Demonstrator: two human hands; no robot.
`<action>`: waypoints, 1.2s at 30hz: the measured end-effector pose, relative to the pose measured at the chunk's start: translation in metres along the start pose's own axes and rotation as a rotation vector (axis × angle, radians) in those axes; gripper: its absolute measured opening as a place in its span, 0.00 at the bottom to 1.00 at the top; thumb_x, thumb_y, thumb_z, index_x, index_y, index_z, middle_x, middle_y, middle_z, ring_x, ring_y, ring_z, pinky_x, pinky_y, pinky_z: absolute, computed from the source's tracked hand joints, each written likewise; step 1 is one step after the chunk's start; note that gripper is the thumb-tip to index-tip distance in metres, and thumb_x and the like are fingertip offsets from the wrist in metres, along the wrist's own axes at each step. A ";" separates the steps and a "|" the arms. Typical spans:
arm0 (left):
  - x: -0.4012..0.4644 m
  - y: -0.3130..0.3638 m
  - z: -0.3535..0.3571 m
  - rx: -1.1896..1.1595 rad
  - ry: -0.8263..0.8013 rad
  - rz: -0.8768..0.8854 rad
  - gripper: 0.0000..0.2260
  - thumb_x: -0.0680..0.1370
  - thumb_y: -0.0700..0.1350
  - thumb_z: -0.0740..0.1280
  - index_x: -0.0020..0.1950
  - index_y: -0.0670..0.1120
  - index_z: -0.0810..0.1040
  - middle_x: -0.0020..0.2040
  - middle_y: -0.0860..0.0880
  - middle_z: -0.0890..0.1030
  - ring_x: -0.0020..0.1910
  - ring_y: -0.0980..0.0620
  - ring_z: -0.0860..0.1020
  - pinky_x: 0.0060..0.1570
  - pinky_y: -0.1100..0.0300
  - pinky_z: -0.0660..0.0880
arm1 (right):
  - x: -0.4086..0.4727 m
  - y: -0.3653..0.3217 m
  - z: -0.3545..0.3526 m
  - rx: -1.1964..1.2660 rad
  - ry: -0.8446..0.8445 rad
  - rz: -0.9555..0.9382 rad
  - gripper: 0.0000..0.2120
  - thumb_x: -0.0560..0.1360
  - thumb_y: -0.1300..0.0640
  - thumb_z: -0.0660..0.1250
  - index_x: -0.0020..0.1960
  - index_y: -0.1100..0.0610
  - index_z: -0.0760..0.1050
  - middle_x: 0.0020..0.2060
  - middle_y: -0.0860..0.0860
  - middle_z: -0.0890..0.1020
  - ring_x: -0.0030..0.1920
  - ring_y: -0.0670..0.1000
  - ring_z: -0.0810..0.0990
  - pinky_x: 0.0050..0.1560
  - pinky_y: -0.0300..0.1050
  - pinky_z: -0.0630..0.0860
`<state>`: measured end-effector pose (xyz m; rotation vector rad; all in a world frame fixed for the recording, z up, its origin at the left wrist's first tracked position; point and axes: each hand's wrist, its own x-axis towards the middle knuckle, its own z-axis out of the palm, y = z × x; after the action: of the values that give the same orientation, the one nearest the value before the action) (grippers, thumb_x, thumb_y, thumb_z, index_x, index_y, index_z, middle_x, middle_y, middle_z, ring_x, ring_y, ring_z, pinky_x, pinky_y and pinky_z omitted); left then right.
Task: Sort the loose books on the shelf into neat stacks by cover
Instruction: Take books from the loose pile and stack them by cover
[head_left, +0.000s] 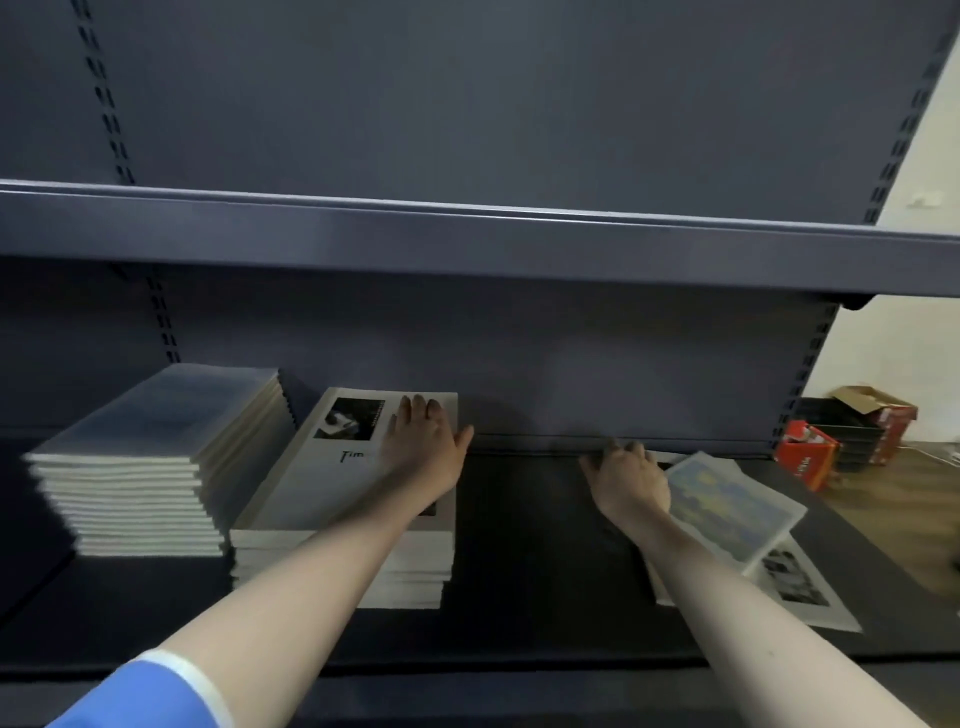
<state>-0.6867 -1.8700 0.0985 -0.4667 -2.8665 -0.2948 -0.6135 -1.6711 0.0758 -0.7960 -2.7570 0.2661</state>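
Two neat stacks stand on the dark shelf (535, 571). At the left is a tall stack of blue-grey covered books (156, 457). Beside it is a stack of grey books with a black-and-white photo cover (332, 467). My left hand (426, 441) rests flat on top of that grey stack, fingers straight. My right hand (628, 478) is over the bare shelf to the right, fingers curled loosely, next to a loose book with a blue and yellow cover (732, 504). That book lies askew on another loose grey photo-cover book (800, 587).
An upper shelf board (467, 239) overhangs the working shelf. The shelf's back panel (571, 374) is close behind the stacks. On the wooden floor at the far right stand red cardboard boxes (810, 457).
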 end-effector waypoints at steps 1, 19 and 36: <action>0.001 0.011 0.003 -0.009 -0.016 0.016 0.31 0.81 0.59 0.48 0.77 0.39 0.52 0.77 0.41 0.53 0.77 0.44 0.51 0.75 0.51 0.52 | 0.000 0.011 0.000 -0.006 -0.005 0.024 0.23 0.81 0.45 0.53 0.69 0.59 0.67 0.65 0.58 0.69 0.67 0.59 0.68 0.63 0.51 0.67; -0.001 0.192 0.069 -0.024 -0.311 0.326 0.37 0.80 0.63 0.47 0.77 0.37 0.46 0.78 0.41 0.48 0.77 0.45 0.48 0.75 0.53 0.48 | -0.012 0.187 -0.002 -0.176 -0.131 0.401 0.39 0.79 0.35 0.46 0.74 0.66 0.57 0.72 0.60 0.63 0.72 0.59 0.60 0.70 0.50 0.59; 0.012 0.222 0.093 -0.067 -0.453 0.206 0.45 0.64 0.69 0.70 0.70 0.41 0.65 0.67 0.42 0.69 0.66 0.43 0.70 0.60 0.53 0.69 | 0.009 0.204 0.023 -0.148 -0.182 0.340 0.37 0.80 0.37 0.44 0.74 0.66 0.58 0.73 0.62 0.60 0.74 0.60 0.55 0.73 0.52 0.54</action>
<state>-0.6410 -1.6385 0.0479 -0.9431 -3.2071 -0.2788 -0.5261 -1.4986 0.0052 -1.3446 -2.8199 0.2077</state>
